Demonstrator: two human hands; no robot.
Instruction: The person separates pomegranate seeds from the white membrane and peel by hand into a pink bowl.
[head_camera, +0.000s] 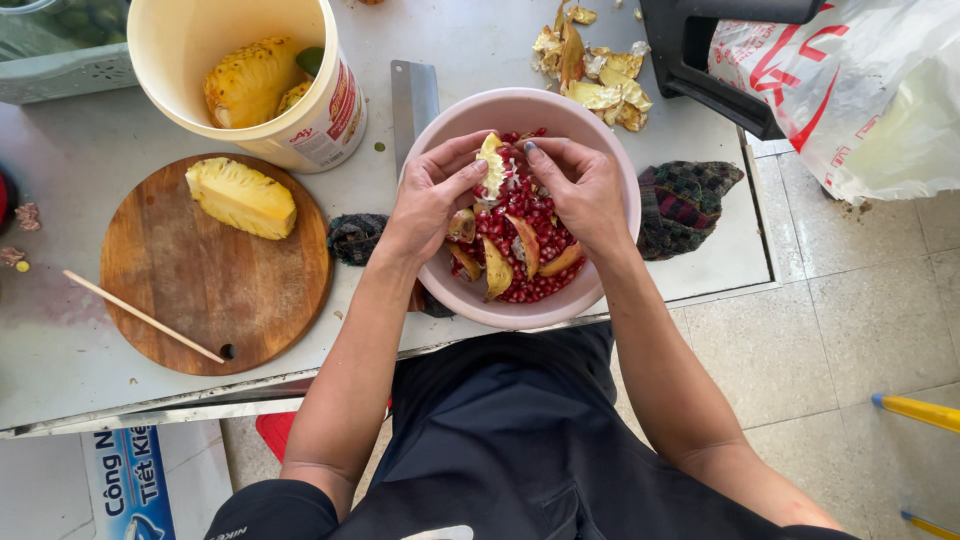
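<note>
As both hands (510, 190) pinch a pomegranate piece (492, 165), pink bowl (600, 275) holding seeds (530, 215), bucket (180, 50) holding pineapple (245, 80)

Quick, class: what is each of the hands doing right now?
Left hand: closed on the pomegranate piece, over the pink bowl.
Right hand: closed on the same pomegranate piece from the other side.

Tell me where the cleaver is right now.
The cleaver lies flat on the table, between the cream bucket and the pink bowl.
</note>
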